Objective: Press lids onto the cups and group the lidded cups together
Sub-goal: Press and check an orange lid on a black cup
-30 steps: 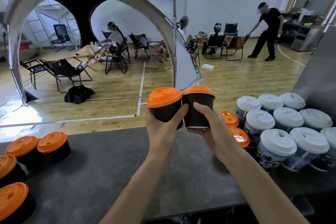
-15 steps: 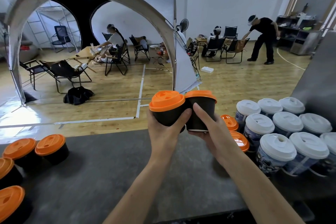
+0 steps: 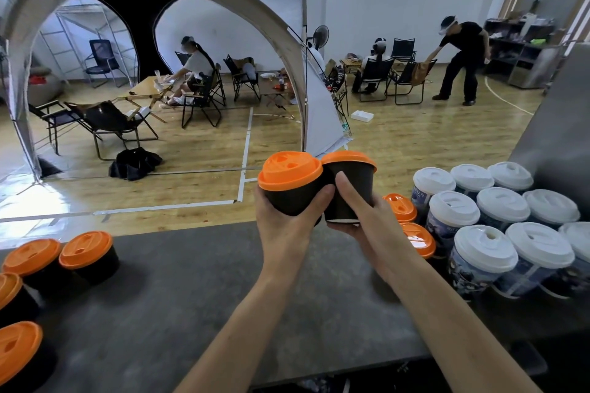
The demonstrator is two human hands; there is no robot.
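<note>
My L hand (image 3: 284, 226) wraps one orange-lidded black cup (image 3: 295, 198), R hand (image 3: 367, 220) wraps a 2nd cup (image 3: 357, 179). Both are up over the grey counter (image 3: 191, 297), sides touching, much as 0.5 s ago. Lids on, contents hidden. White-lidded cups (image 3: 485, 252) at R: print unreadable.

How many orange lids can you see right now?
8. Four lids sit left on the table; one tops the left hand's cup, one the right hand's; two by the white cups. Some may be hidden.
</note>
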